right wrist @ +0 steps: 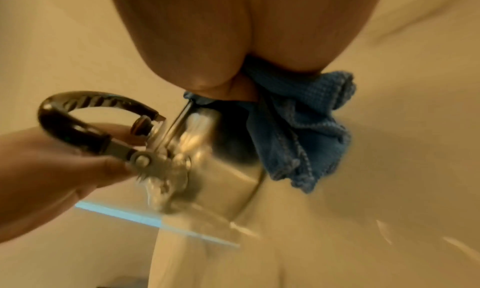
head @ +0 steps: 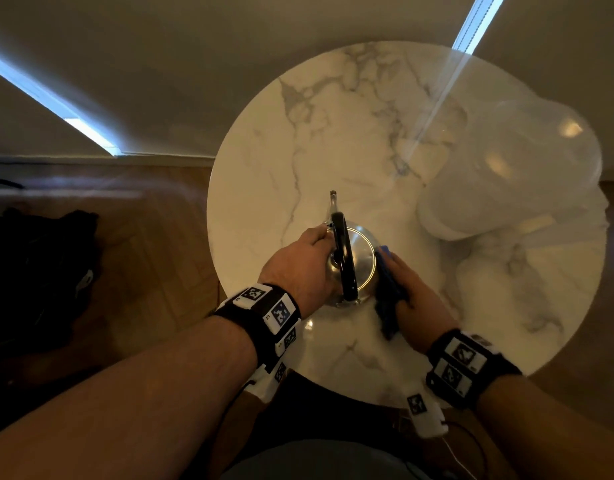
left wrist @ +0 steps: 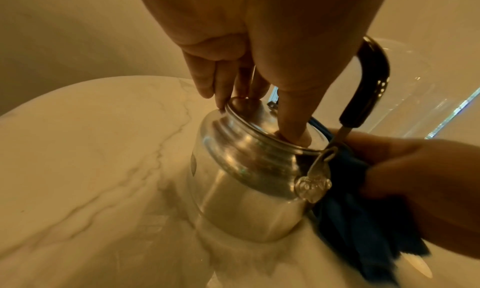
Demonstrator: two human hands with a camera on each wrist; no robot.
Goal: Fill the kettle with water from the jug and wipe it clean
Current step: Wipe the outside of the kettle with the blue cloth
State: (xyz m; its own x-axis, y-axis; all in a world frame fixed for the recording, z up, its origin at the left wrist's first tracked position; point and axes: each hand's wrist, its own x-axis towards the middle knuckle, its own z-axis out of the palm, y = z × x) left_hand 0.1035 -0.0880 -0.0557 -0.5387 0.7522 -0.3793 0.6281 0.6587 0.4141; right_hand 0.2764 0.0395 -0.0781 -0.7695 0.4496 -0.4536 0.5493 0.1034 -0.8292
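A shiny metal kettle (head: 361, 261) with a black arched handle (head: 343, 258) stands on the round marble table (head: 333, 116), its spout pointing away from me. My left hand (head: 319, 247) holds the kettle (left wrist: 246, 179) by its top, thumb (left wrist: 293, 128) pressed on the lid and fingers on the far rim. My right hand (head: 399, 282) grips a bunched blue cloth (head: 388, 289) and presses it against the kettle's right side. The cloth (right wrist: 298, 132) covers that flank of the kettle (right wrist: 207, 149). A clear jug (head: 513, 168) stands at the right of the table, apart from both hands.
The table's near edge is close to my body. Bare marble (left wrist: 78, 149) lies left of and beyond the kettle. A dark bag (head: 39, 271) sits on the wooden floor (head: 160, 237) at the left. A wall rises behind the table.
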